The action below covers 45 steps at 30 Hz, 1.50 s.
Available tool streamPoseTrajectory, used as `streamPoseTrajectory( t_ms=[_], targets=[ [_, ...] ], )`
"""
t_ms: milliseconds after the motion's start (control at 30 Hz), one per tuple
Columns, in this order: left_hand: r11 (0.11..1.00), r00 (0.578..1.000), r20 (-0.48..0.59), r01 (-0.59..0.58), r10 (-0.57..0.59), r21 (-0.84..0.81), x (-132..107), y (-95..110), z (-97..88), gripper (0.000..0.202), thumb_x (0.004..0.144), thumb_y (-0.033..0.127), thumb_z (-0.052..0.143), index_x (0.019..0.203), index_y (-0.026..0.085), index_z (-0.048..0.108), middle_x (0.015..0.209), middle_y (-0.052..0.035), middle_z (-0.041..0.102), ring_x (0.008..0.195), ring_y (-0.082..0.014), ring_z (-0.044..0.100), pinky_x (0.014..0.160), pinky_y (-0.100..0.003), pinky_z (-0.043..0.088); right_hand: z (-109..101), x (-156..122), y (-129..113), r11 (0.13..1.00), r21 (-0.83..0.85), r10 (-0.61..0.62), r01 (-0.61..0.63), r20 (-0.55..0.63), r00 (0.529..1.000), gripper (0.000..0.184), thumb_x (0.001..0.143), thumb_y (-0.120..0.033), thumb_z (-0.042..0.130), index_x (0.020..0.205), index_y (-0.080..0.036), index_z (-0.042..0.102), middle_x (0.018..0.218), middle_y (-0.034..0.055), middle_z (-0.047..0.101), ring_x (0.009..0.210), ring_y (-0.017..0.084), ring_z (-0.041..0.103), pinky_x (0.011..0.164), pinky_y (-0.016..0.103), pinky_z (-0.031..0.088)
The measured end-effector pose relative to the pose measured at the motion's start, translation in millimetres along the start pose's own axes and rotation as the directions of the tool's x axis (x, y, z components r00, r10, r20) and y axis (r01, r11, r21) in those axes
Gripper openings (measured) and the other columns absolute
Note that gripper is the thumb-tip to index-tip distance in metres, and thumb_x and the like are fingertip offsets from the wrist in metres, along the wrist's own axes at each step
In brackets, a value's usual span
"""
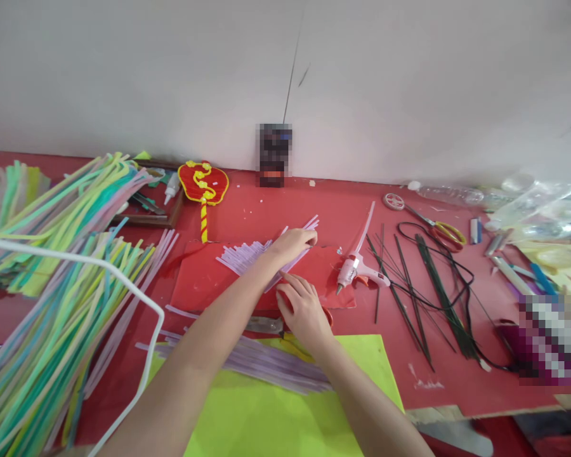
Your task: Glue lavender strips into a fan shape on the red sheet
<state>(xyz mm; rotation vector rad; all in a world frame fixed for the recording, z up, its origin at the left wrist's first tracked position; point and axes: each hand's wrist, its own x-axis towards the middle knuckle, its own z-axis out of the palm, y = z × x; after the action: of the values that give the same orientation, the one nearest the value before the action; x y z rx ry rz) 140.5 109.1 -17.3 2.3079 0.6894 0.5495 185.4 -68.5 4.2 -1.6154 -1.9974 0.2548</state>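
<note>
Several short lilac pipe cleaner pieces (242, 257) lie fanned on a red sheet (197, 282). My left hand (295, 244) is over their right side, with its fingers curled around a few lilac stems whose tips stick out above it. Just below, my right hand (304, 304) has its fingertips close to the stems' lower ends, thumb apart from the fingers. Whether it touches them is hard to see. Beneath my forearms, longer lilac pipe cleaners (276, 365) lie across a yellow-green sheet (361, 381). A clear-handled tool (265, 325) lies partly hidden between my arms.
A pink glue gun (349, 273) rests right of the red sheet, near dark green stems (438, 285) and scissors (447, 235). Bundles of coloured pipe cleaners (95, 304) fill the left. A red and yellow fan-shaped piece (203, 184) lies behind; plastic bottles (452, 193) are far right.
</note>
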Motion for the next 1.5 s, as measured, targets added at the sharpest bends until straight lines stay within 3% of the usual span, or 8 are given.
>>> streamPoseTrajectory(
  t_ms=[267, 567, 1133, 1500],
  targets=[
    [0.998, 1.0, -0.003, 0.013, -0.013, -0.055, 0.2, 0.4, -1.1, 0.01, 0.081, 0.008, 0.057, 0.081, 0.017, 0.061, 0.08, -0.0003, 0.066, 0.076, -0.0127, 0.059, 0.072, -0.024, 0.041, -0.5, 0.8, 0.3, 1.0, 0.021, 0.007, -0.007, 0.01, 1.0, 0.019, 0.09, -0.016, 0.048, 0.1, -0.02, 0.063, 0.119, 0.0093, 0.065, 0.108, 0.023, 0.057, 0.09, 0.04, 0.047],
    [0.995, 0.999, -0.014, 0.027, -0.029, -0.098, 0.3, -0.5, -4.4, 0.002, 0.081, 0.016, 0.064, 0.08, 0.017, 0.063, 0.079, 0.0002, 0.067, 0.075, -0.0125, 0.061, 0.073, -0.024, 0.042, -1.2, 1.5, -0.8, 0.998, 0.053, 0.024, -0.028, 0.083, 0.996, 0.03, 0.091, -0.015, 0.046, 0.118, -0.019, 0.057, 0.125, 0.0084, 0.063, 0.114, 0.023, 0.055, 0.092, 0.04, 0.046],
    [0.997, 1.0, 0.001, 0.028, -0.028, -0.076, -0.8, 1.4, -2.8, 0.007, 0.08, 0.011, 0.06, 0.081, 0.018, 0.059, 0.078, 0.0009, 0.064, 0.074, -0.0122, 0.059, 0.072, -0.025, 0.043, 0.5, 1.4, 1.4, 0.998, 0.057, 0.016, -0.021, 0.088, 0.996, 0.029, 0.09, -0.014, 0.047, 0.116, -0.019, 0.059, 0.125, 0.0095, 0.063, 0.115, 0.023, 0.055, 0.093, 0.041, 0.046],
    [0.983, 0.999, -0.013, 0.029, -0.032, -0.18, 1.2, 0.3, -0.4, 0.011, 0.077, 0.005, 0.06, 0.077, 0.016, 0.058, 0.076, 0.0006, 0.063, 0.073, -0.0123, 0.058, 0.071, -0.025, 0.044, -1.6, 2.3, 0.2, 0.999, 0.047, 0.015, -0.019, 0.087, 0.996, 0.028, 0.09, -0.015, 0.047, 0.113, -0.019, 0.061, 0.126, 0.0089, 0.063, 0.115, 0.023, 0.056, 0.093, 0.041, 0.048]
  ],
)
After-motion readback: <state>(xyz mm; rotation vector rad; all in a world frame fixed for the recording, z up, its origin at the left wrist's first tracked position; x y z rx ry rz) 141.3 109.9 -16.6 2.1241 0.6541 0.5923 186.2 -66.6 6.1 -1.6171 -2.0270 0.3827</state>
